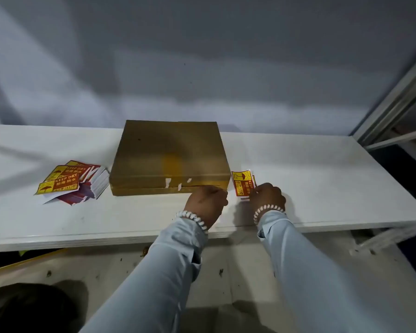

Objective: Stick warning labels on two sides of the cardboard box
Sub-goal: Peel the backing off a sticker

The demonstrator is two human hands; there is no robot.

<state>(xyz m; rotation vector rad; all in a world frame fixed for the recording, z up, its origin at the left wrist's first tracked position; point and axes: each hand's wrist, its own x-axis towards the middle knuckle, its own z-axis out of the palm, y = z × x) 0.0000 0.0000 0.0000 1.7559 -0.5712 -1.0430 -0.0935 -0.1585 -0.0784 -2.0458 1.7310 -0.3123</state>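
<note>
A flat brown cardboard box [168,155] lies in the middle of the white table [322,179], with torn white patches on its near side. Just right of the box's near right corner, my right hand [268,197] pinches a red and yellow "KEEP DRY" warning label [243,182] by its lower edge. My left hand [207,201] is curled at the box's near side close to that corner; whether its fingers touch the box or the label I cannot tell. A loose pile of the same warning labels [70,181] lies left of the box.
A grey wall rises right behind the table. A white metal shelf frame [394,109] stands at the far right, past the table's right end. The table's front edge runs just under my wrists.
</note>
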